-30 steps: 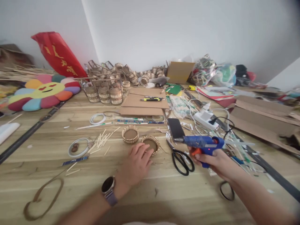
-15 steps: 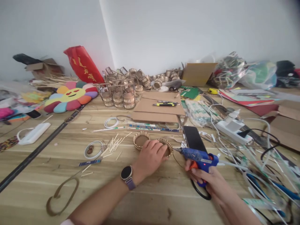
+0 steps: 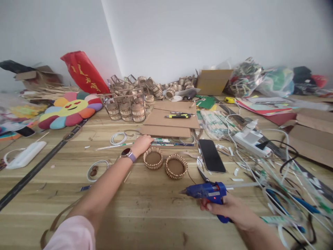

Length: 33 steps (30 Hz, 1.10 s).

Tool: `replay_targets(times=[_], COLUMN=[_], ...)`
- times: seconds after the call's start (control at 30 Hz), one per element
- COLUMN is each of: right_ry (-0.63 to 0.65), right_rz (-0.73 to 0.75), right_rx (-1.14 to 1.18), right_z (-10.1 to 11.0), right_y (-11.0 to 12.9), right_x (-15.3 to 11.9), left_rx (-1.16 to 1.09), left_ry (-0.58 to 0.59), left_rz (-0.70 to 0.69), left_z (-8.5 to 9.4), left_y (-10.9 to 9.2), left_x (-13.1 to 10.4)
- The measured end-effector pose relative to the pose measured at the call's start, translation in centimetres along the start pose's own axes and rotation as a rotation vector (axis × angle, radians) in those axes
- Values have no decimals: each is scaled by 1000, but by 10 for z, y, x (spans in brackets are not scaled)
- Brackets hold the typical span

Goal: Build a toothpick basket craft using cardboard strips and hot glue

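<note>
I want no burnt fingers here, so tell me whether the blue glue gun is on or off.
On, it appears: a small red light glows on the glue gun in the right hand.

Gold Chinese characters point(image 3: 88, 79) mark the red bag point(image 3: 83, 71); the glue gun label point(image 3: 214, 194) is illegible.

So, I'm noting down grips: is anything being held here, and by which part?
The right hand holds the blue glue gun by its handle, fingers at the trigger. Whether the left hand, at the printed strips, grips any cannot be told.
</note>
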State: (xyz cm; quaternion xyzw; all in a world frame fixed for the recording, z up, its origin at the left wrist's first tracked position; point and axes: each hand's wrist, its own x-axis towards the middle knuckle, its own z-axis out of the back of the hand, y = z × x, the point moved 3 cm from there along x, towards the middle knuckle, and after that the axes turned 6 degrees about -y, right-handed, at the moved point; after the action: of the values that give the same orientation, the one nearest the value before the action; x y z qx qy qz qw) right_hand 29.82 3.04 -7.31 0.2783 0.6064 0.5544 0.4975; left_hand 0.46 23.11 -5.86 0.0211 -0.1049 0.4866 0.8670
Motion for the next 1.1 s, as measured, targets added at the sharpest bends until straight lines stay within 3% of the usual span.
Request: replay_targets(times=[0.07,0.17,0.43,0.63,0.73,0.8,0.87,0.93,1.0,1.1], right_ry=[84,108,-41,-46,-60,-90,-122,-147,-171,-192], right_rz=[-27,-89,-75,-9,23,43,71,108,144,172], right_rx=[-62,-141,-351,-244,-161,-98,-27,59,169,315], right_z=[3,11,51,52,47,44,41,39,36,29], right_y=[-1,-2,5,10,13,16,19,22,25,25], right_x=[-2,-6,-23,-21,-17,-16,-15,-15,-15,-13], left_rx=[0,-11,-27,37,92,-36,-231,-380,-405,-337], left_ry=[0,-28,-137,-263,-439,-497,-439,-283,-127,-67], left_rz=[5,42,191,336,246,139,-14,-189,-354,-576], left_z=[-1,3,18,32,49,58,59,51,34,8], left_y=[2,9,17,1,-27,-55,-90,-128,-163,-201], left_x=[-6,-21,-91,-136,-142,-141,-137,-130,-123,-113])
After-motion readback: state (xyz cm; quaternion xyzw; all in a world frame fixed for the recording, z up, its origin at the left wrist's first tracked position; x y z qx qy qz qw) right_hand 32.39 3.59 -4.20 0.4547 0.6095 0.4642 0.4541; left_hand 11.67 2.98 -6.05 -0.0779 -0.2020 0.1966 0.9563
